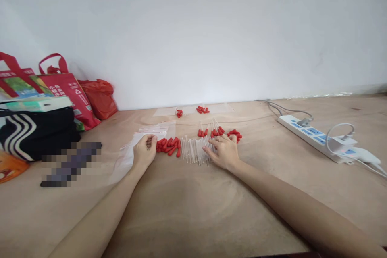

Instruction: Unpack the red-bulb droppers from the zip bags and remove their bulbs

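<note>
A pile of red rubber dropper bulbs (169, 146) lies in the middle of the table. My left hand (145, 152) is at the pile's left end, its thumb and fingers pinched together; whatever they hold is hidden. Beside the bulbs, a row of clear glass dropper tubes (193, 150) lies side by side. My right hand (224, 152) reaches over the row's right end with fingers apart, the fingertips at the tubes. Just beyond it are droppers with red bulbs fitted on glass tubes (215, 132), and more red bulbs (235, 134) partly behind the hand.
Clear plastic bags (128, 155) lie left of the bulbs. Farther back, bagged red-bulb droppers (202, 109) rest near the wall. A white power strip (311, 135) with plugs and cables is on the right. Red bags (98, 98) and a black striped bag (45, 133) stand left.
</note>
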A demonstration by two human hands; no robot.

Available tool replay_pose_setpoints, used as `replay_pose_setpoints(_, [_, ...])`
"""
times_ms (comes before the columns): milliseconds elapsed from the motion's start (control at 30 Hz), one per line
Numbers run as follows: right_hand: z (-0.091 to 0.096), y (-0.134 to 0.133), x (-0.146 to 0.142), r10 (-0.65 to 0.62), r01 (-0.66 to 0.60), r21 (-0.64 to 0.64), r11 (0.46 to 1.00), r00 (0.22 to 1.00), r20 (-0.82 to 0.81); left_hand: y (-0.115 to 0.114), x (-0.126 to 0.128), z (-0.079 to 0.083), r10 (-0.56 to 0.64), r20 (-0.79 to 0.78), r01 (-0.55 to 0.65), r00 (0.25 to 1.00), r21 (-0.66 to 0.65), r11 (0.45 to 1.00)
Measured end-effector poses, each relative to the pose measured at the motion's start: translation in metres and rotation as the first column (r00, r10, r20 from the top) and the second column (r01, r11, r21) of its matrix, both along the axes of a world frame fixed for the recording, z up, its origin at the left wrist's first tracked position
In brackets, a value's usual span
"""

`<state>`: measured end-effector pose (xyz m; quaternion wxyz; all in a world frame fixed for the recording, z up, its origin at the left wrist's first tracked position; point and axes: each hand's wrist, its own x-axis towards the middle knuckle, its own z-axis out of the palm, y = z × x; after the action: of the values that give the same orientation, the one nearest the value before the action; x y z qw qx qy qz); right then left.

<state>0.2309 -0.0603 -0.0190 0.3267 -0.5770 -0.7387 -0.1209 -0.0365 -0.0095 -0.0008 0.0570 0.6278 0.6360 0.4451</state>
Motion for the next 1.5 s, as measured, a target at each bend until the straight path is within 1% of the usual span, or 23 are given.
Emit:
replay_pose_setpoints(67, [-0.002, -0.001, 0.006, -0.010, 0.011, 0.036, 0.999, 0.999, -0.039, 0.003, -0.006, -0.002, 0.030, 0.012, -0.029, 0.999, -0.038, 0.999])
replay_pose_setpoints(200, [-0.003, -0.009, 0.025, -0.041, 0.046, 0.078, 0.996, 0.997, -0.066, 0.009, -0.016, -0.006, 0.038, 0.017, -0.037, 0.999, -0.070, 0.997])
replay_pose_setpoints(333, [-0.005, -0.016, 0.046, -0.063, 0.068, 0.064, 0.996, 0.995, -0.082, 0.011, -0.020, -0.007, 0.046, 0.021, -0.044, 0.999, -0.078, 0.996])
replay_pose_setpoints(433, [-0.007, -0.018, 0.055, -0.082, 0.087, 0.045, 0.995, 0.992, -0.099, 0.010, -0.020, -0.006, 0.047, 0.022, -0.045, 0.999, -0.074, 0.996])
replay_pose_setpoints(600, [-0.007, -0.017, 0.055, -0.075, 0.080, 0.041, 0.996, 0.992, -0.104, 0.009, -0.018, -0.004, 0.017, 0.041, -0.015, 0.999, -0.049, 0.999])
replay_pose_setpoints(733, [-0.007, -0.016, 0.051, -0.066, 0.071, 0.050, 0.996, 0.992, -0.104, 0.013, -0.020, -0.006, 0.029, 0.070, -0.030, 0.997, 0.007, 1.000])
replay_pose_setpoints(833, [-0.006, -0.016, 0.051, -0.058, 0.064, 0.058, 0.996, 0.993, -0.105, 0.016, -0.024, -0.008, 0.040, 0.067, -0.040, 0.997, -0.003, 0.999])
replay_pose_setpoints(933, [-0.005, -0.015, 0.051, -0.049, 0.057, 0.072, 0.996, 0.994, -0.101, 0.014, -0.023, -0.004, 0.050, 0.056, -0.051, 0.997, 0.006, 0.999])
replay_pose_setpoints(1000, [-0.005, -0.015, 0.051, -0.046, 0.053, 0.077, 0.996, 0.994, -0.098, 0.010, -0.015, 0.003, 0.028, -0.011, -0.027, 1.000, 0.063, 0.998])
replay_pose_setpoints(1033, [-0.005, -0.015, 0.051, -0.043, 0.050, 0.077, 0.996, 0.994, -0.096, 0.007, -0.007, 0.008, 0.000, -0.076, 0.008, 0.997, 0.102, 0.995])
replay_pose_setpoints(1067, [-0.005, -0.014, 0.051, -0.040, 0.047, 0.077, 0.996, 0.995, -0.093, 0.005, 0.002, 0.013, -0.041, -0.166, 0.064, 0.985, 0.135, 0.989])
replay_pose_setpoints(1100, [-0.005, -0.014, 0.050, -0.035, 0.042, 0.076, 0.996, 0.995, -0.090, 0.003, 0.014, 0.018, -0.094, -0.260, 0.134, 0.961, 0.140, 0.981])
replay_pose_setpoints(1133, [-0.005, -0.014, 0.050, -0.031, 0.038, 0.075, 0.996, 0.996, -0.087, 0.003, 0.028, 0.023, -0.144, -0.344, 0.191, 0.928, 0.104, 0.976])
replay_pose_setpoints(1167, [-0.006, -0.014, 0.050, -0.029, 0.035, 0.075, 0.997, 0.996, -0.084, 0.004, 0.043, 0.027, -0.184, -0.408, 0.217, 0.894, 0.036, 0.975])
replay_pose_setpoints(1200, [-0.006, -0.014, 0.050, -0.030, 0.036, 0.076, 0.996, 0.996, -0.081, 0.006, 0.058, 0.031, -0.213, -0.447, 0.211, 0.869, -0.054, 0.976])
replay_pose_setpoints(1233, [-0.006, -0.014, 0.050, -0.033, 0.039, 0.077, 0.996, 0.996, -0.078, 0.010, 0.072, 0.033, -0.222, -0.454, 0.170, 0.863, -0.153, 0.973])
replay_pose_setpoints(1267, [-0.005, -0.014, 0.050, -0.036, 0.042, 0.077, 0.996, 0.997, -0.074, 0.016, 0.086, 0.035, -0.233, -0.431, 0.125, 0.872, -0.266, 0.956])
replay_pose_setpoints(1300, [-0.005, -0.014, 0.050, -0.040, 0.046, 0.077, 0.996, 0.997, -0.071, 0.023, 0.098, 0.035, -0.237, -0.410, 0.106, 0.881, -0.317, 0.943])
replay_pose_setpoints(1400, [-0.004, -0.014, 0.050, -0.040, 0.045, 0.071, 0.996, 0.997, -0.070, 0.046, 0.122, 0.029, -0.246, -0.345, 0.084, 0.906, -0.423, 0.902])
replay_pose_setpoints(1467, [-0.003, -0.014, 0.050, -0.031, 0.037, 0.065, 0.997, 0.996, -0.078, 0.059, 0.130, 0.022, -0.255, -0.294, 0.105, 0.921, -0.441, 0.891])
replay_pose_setpoints(1500, [-0.003, -0.014, 0.049, -0.028, 0.033, 0.064, 0.997, 0.996, -0.081, 0.064, 0.132, 0.019, -0.267, -0.262, 0.138, 0.927, -0.425, 0.895])
